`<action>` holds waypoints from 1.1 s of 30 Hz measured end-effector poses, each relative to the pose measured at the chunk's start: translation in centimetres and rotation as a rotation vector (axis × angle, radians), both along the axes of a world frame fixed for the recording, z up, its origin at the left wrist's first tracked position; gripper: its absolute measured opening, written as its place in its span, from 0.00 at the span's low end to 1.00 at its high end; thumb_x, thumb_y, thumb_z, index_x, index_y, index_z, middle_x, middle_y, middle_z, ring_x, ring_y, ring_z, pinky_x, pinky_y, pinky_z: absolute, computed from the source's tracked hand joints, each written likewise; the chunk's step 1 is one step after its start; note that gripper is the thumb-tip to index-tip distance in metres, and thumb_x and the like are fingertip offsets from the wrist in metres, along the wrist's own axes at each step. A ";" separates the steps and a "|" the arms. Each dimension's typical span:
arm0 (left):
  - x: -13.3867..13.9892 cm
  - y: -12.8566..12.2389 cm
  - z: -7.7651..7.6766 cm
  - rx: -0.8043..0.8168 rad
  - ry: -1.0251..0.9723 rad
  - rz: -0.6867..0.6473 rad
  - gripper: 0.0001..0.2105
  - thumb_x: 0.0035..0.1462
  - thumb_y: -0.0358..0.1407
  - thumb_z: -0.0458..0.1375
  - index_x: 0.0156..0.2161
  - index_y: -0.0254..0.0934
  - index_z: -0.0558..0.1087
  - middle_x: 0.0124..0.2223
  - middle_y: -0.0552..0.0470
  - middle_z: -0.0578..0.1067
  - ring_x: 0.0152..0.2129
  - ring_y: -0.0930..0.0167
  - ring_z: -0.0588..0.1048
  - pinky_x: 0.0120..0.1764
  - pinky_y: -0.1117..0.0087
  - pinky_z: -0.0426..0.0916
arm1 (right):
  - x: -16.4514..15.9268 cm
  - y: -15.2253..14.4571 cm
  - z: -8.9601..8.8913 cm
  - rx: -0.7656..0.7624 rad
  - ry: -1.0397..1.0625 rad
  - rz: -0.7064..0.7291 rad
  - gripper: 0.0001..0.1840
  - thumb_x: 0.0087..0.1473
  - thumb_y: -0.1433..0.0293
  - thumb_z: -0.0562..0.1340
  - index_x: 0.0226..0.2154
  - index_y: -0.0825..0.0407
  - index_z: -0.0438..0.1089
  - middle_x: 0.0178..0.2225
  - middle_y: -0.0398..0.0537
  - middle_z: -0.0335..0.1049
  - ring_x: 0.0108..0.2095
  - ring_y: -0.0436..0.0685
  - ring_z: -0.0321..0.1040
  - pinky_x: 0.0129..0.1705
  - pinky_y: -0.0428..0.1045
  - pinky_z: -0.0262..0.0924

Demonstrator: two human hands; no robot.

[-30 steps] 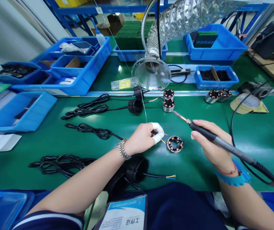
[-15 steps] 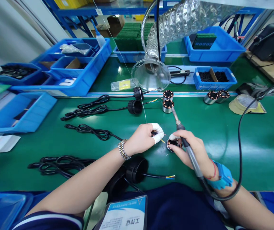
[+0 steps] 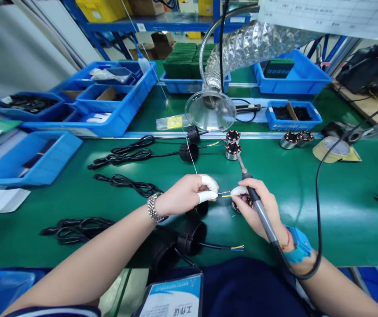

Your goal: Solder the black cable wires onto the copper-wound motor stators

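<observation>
I see through a single camera worn on the person's head, facing forward and down. The badge [image 3: 173, 298] sits close, cut by my lower edge; the left hand [image 3: 186, 196] and right hand [image 3: 260, 204] lie mid-frame, and my view crosses the green surface [image 3: 288, 189] to the blue shelving [image 3: 175, 27] beyond.

"What lies on the green bench [image 3: 284, 171]?"
"Coiled black cables [image 3: 76, 230] at left, copper-wound rings [image 3: 233, 155] (two pairs farther back)."
"And behind them?"
"Blue bins [image 3: 292, 125], and a clear packet [image 3: 161, 124] with a yellow label [image 3: 175, 122]."
</observation>
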State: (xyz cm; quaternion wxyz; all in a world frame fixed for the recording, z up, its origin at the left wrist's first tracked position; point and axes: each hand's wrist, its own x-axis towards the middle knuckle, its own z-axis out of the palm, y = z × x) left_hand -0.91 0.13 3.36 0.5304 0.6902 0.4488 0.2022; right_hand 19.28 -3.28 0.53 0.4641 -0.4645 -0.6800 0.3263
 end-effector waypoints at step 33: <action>1.5 -0.3 -0.1 -0.023 -0.031 0.087 0.09 0.50 0.39 0.56 0.32 0.34 0.73 0.33 0.51 0.75 0.31 0.71 0.71 0.37 0.72 0.65 | 0.6 0.1 0.3 0.078 -0.016 -0.038 0.22 0.44 0.71 0.64 0.43 0.47 0.59 0.35 0.45 0.70 0.28 0.49 0.67 0.33 0.47 0.65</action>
